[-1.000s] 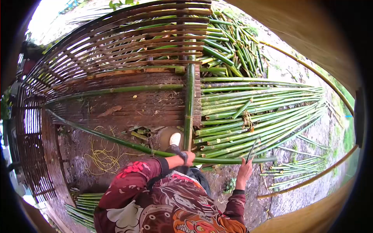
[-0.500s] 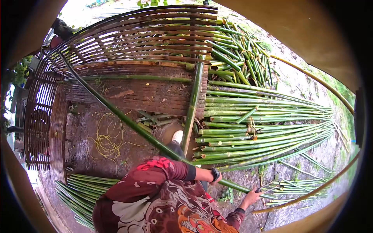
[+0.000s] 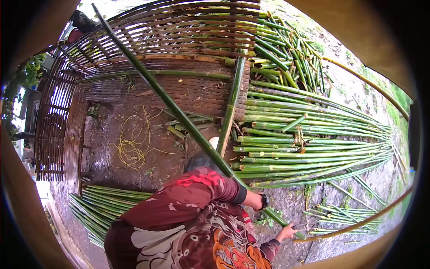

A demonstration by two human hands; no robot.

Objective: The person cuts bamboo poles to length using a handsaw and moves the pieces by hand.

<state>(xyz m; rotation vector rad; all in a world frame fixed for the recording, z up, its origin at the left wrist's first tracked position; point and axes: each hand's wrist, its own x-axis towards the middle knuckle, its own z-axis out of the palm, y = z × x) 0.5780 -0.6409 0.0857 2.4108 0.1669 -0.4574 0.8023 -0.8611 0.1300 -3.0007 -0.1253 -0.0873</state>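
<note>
A long green bamboo pole [image 3: 172,105] slants across the view, from above the slatted bamboo bench at upper left to near my body at lower right. My left hand [image 3: 264,208], with a dark band at the wrist, is closed around the pole near its lower end; its fingers are partly hidden. Closer to that end, my right hand [image 3: 286,231] is closed at the pole, seemingly gripping it. My maroon printed shirt [image 3: 201,224] fills the bottom of the view.
Several cut bamboo poles [image 3: 313,157] lie in a fanned pile at right, with more poles [image 3: 112,206] at lower left. The slatted bench [image 3: 197,92] stands ahead, an upright bamboo post [image 3: 234,94] at its edge. Yellow cord [image 3: 132,150] lies coiled on muddy ground.
The pole's far end has swung upward in the view, away from the bench's left corner. Both hands have shifted slightly right with its near end. The view has also shifted a little.
</note>
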